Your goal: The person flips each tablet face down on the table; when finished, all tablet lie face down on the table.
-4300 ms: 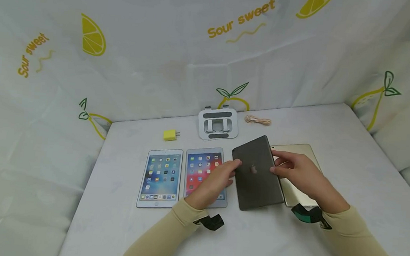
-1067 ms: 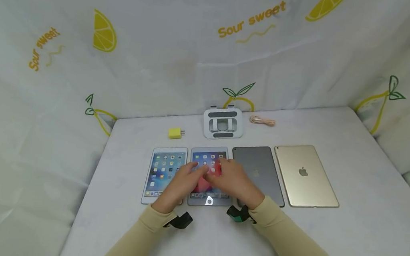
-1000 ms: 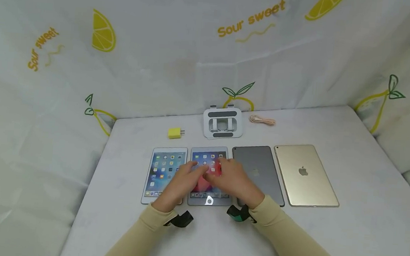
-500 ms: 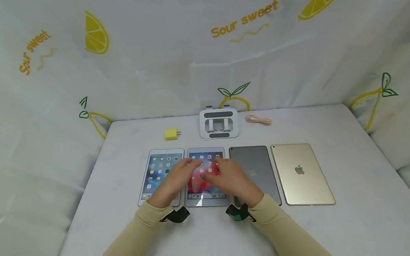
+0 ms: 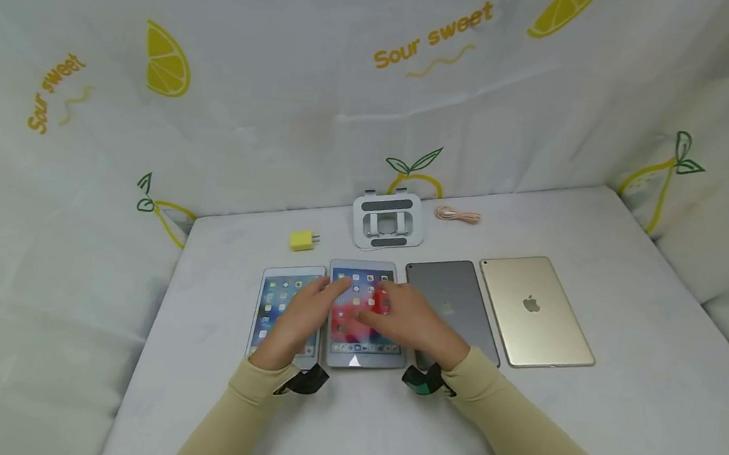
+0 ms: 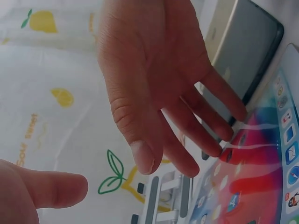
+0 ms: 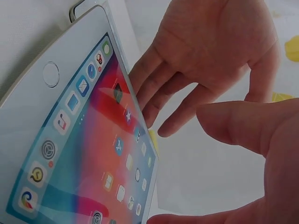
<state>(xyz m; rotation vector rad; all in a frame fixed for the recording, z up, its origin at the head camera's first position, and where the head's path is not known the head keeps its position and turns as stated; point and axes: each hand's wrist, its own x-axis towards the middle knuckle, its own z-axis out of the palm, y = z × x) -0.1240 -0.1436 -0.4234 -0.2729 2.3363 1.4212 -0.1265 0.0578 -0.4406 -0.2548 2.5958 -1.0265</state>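
Observation:
A tablet with a red and blue lit screen [image 5: 362,336] lies face up on the table between my two hands. My left hand [image 5: 296,316] is over its left side and covers part of the white tablet [image 5: 271,295] beside it. In the right wrist view, the left hand's fingers [image 7: 180,105] reach down relaxed at the tablet's long edge. My right hand [image 5: 413,321] is over the right side of the same tablet, thumb toward the screen. Its fingers [image 6: 187,122] are spread and hold nothing in the left wrist view.
A dark grey tablet [image 5: 464,300] and a gold tablet [image 5: 543,327] lie face down to the right. Behind the row are a yellow charger plug [image 5: 302,240], a white folding stand [image 5: 388,222] and a coiled pinkish cable [image 5: 457,215]. A patterned cloth backs the table.
The dark grey tablet, held by both hands at first, now lies face down beside the gold one. Both hands moved over the red-screened tablet; lately the left hand has shifted left, away from the right.

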